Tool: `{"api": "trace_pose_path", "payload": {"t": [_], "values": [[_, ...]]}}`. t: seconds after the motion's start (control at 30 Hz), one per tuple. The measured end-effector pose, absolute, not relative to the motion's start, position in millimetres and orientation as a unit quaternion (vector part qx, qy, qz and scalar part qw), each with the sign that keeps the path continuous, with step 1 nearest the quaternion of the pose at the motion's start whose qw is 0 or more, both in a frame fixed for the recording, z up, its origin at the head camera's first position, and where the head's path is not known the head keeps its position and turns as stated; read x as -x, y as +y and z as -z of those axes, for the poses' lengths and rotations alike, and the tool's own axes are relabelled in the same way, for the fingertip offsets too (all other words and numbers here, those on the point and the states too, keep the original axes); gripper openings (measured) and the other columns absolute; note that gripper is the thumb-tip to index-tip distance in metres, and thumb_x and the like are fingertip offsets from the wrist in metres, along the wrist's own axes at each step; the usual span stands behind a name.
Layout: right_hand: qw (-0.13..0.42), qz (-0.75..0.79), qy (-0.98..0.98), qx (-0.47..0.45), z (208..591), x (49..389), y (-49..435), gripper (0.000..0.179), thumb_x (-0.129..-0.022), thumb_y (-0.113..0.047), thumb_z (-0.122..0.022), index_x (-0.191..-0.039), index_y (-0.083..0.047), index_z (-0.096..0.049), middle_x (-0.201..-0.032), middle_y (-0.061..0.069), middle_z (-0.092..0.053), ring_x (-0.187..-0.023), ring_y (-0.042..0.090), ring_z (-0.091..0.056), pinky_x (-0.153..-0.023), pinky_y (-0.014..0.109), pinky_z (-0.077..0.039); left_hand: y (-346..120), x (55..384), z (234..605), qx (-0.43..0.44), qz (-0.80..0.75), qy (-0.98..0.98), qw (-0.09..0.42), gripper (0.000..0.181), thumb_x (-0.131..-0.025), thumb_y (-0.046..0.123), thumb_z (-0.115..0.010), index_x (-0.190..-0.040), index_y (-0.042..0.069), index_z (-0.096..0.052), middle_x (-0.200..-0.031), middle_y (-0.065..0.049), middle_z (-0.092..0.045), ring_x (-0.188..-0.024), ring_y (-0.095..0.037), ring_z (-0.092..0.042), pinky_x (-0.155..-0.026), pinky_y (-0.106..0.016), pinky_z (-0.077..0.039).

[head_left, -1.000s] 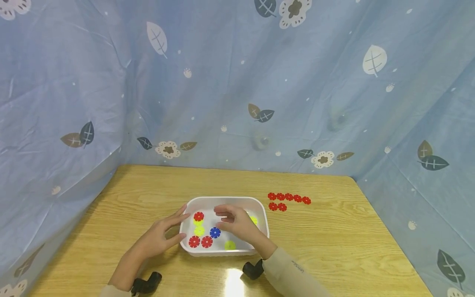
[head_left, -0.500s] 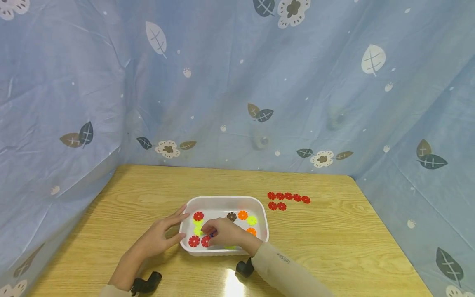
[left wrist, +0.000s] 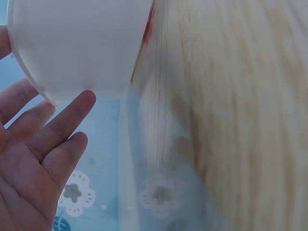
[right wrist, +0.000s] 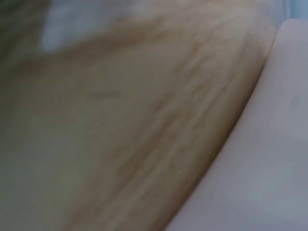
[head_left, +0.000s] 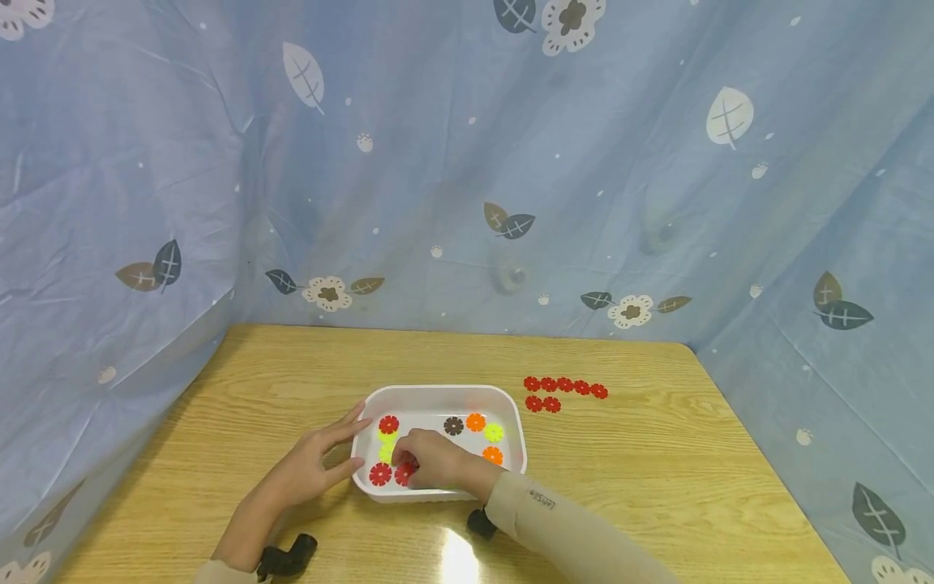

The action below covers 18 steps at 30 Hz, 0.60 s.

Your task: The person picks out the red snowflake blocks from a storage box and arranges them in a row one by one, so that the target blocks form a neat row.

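Observation:
Low inside the white plastic bin [head_left: 438, 389], my right hand [head_left: 436, 461] bends its fingers and thumb over a red notched plastic disc [head_left: 404, 475]. Whether they pinch it is hidden. My left hand [head_left: 314, 469] touches the bin's left rim with spread fingers; the left wrist view shows the fingertips [left wrist: 85, 98] against the bin's outer wall. Another red disc [head_left: 380, 474] lies to the left. Farther back in the bin are a red disc [head_left: 388, 425] and yellow discs [head_left: 387, 451]. The right wrist view is blurred and shows no fingers.
A brown disc [head_left: 454, 426], an orange disc [head_left: 476, 422] and a yellow disc [head_left: 494, 432] lie in the bin's right half. On the wooden table [head_left: 627, 478], red discs [head_left: 565, 384] form two rows. A patterned blue curtain [head_left: 409, 178] encloses the table.
My right hand has come down to the left inside the bin, over the blue disc's earlier spot and beside the red one, uncovering brown and orange discs. The left hand stays at the rim.

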State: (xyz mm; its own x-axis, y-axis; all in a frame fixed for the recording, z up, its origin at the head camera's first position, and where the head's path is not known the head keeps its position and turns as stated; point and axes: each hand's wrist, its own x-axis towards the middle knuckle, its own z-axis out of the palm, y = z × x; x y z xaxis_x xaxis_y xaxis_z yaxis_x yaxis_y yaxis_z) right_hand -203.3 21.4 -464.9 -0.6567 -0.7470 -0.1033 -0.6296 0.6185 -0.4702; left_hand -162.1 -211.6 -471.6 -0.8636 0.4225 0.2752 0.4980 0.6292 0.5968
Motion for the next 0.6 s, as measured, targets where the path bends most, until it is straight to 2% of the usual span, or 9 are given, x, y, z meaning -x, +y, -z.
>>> {"api": "trace_pose_path", "payload": {"t": [0.3, 0.6], "values": [[0.138, 0.198, 0.882, 0.404, 463.5, 202.5, 21.0, 0.022, -0.073, -0.005, -0.076, -0.087, -0.018, -0.065, -0.078, -0.012, -0.052, -0.072, -0.001, -0.045, -0.066, 0.01, -0.041, -211.5, 160.8, 471.1, 0.26, 0.346, -0.9, 0.059, 0.053, -0.087, 0.024, -0.068, -0.136, 0.01, -0.053, -0.151, -0.012, -0.035, -0.131, -0.031, -0.043, -0.1, -0.053, -0.043], [0.145, 0.253, 0.883, 0.367, 466.2, 204.8, 27.0, 0.025, -0.074, -0.002, -0.073, -0.093, -0.018, -0.068, -0.08, -0.013, -0.06, -0.073, -0.001, -0.05, -0.069, 0.012, -0.044, -211.4, 160.8, 472.4, 0.258, 0.343, -0.901, 0.062, 0.053, -0.087, 0.024, -0.068, -0.136, 0.011, -0.053, -0.152, -0.011, -0.035, -0.132, -0.031, -0.043, -0.101, -0.053, -0.042]]}}
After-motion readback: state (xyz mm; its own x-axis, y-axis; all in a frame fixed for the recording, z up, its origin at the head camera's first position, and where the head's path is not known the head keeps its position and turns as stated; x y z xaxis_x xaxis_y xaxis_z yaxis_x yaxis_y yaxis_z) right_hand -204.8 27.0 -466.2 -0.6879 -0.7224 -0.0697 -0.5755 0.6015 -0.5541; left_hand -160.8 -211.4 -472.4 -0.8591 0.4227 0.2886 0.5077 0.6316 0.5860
